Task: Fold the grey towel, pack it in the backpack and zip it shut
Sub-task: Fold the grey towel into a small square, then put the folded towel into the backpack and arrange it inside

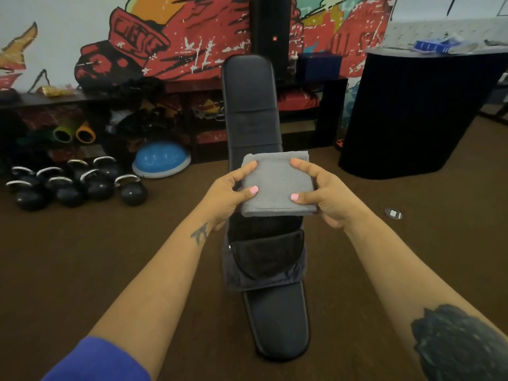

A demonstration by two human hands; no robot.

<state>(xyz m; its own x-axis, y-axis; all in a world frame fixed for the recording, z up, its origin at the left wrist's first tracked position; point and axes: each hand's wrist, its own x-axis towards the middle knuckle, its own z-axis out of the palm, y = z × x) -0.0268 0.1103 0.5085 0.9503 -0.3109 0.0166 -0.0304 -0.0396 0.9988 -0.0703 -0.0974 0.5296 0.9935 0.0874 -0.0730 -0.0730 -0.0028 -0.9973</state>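
The grey towel is folded into a thick square and is held up above the bench. My left hand grips its left edge, thumb on top and fingers underneath. My right hand grips its right edge the same way. Just below the towel the dark backpack lies flat on the black padded bench, its main compartment unzipped and its mesh inner pocket showing.
Several black kettlebells and a blue balance dome sit on the brown floor at the left. A low shelf runs along the mural wall. A black counter stands at the right. A small floor socket lies right of the bench.
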